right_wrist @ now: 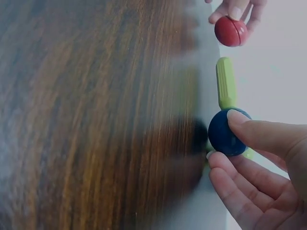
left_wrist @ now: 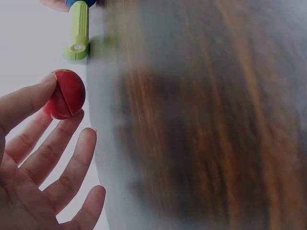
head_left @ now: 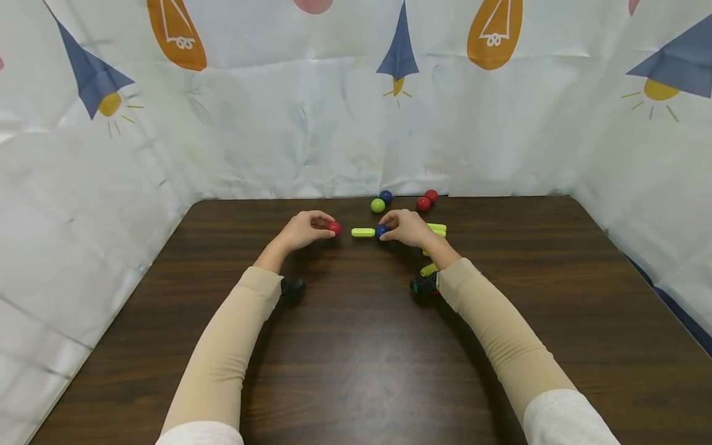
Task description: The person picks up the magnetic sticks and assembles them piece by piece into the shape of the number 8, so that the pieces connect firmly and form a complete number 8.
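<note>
My left hand [head_left: 305, 230] pinches a red ball [left_wrist: 68, 94] between thumb and fingertips; a seam runs around the ball. To its right, my right hand [head_left: 408, 228] pinches a dark blue ball [right_wrist: 227, 132] between thumb and fingers. A short yellow-green ribbed stick [head_left: 363, 232] is joined to the blue ball and points left toward the red one. In the left wrist view, the stick's free end [left_wrist: 76, 51] shows a small light spot at its tip. A gap separates that end from the red ball.
Behind the hands sit a green ball [head_left: 377, 205], another blue ball [head_left: 385, 197] and two red balls [head_left: 423, 204]. Several yellow-green sticks [head_left: 437, 229] lie by the right hand, partly hidden by the wrist. The brown wooden table [head_left: 356, 346] meets a printed white curtain [head_left: 334, 136].
</note>
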Tool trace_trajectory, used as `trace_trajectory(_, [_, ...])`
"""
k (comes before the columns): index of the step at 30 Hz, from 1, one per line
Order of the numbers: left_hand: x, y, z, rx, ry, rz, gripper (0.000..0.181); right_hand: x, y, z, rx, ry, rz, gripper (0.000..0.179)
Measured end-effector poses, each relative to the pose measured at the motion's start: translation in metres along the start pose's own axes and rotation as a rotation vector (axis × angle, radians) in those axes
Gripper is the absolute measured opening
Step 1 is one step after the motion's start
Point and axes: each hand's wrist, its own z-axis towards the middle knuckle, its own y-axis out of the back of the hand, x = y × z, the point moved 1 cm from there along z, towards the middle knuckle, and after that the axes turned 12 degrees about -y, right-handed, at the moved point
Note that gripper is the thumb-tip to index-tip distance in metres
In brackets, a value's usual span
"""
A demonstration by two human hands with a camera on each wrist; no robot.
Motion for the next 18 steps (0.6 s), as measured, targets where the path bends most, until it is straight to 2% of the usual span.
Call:
trace_trajectory(10, [0.003,-0.002,0.004,-0.027,0.038,-0.032,0.04,0.002,-0.004,0.005,-0.018,-0.024,0.049,0.036])
trace_trajectory(18, [0.003,-0.004,0.009,-0.032,0.048,-0.063,0.042,0.006,-0.006,0.012,-0.036,-0.015,0.038,0.036])
